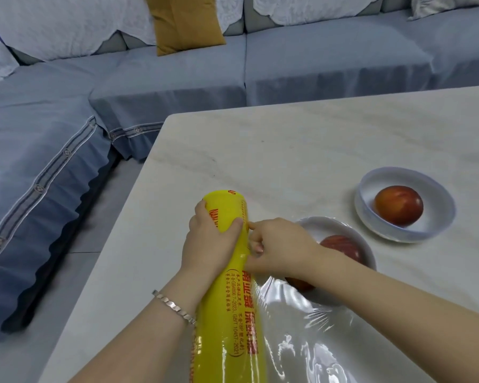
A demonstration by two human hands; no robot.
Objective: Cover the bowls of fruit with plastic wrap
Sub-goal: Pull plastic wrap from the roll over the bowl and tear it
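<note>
Left hand grips the roll, right hand pinches film off it; bowl beside the roll looks partly draped, farther bowl unclear.

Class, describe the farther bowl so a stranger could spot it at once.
Find the pale table before the blue sofa. Two white bowls, each holding red fruit, sit toward its right. Yours is the farther bowl, fully in view; the right arm crosses the nearer bowl.

free: far table bare | blocked: near right by two bowls, roll at left
</note>
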